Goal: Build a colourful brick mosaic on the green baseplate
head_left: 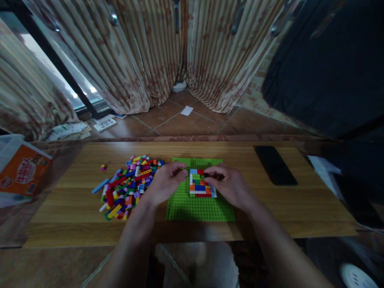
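A green studded baseplate (199,212) lies on the wooden table, carrying a small build of toy bricks (199,188) in white, red, blue, orange and green. My left hand (168,182) hovers over the plate's left part, thumb and fingers curled together beside the build; whatever they may pinch is too small to make out. At the build's right side, my right hand (229,184) has its fingertips pinched close above the bricks. Its fingers hide what lies between them and part of the build's right edge.
Loose mixed bricks (129,186) form a pile left of the plate, with one small cluster (103,167) apart from it. A black phone (275,165) lies at the right. An orange-labelled box (25,170) stands beyond the table's left end. Curtains (144,60) hang behind.
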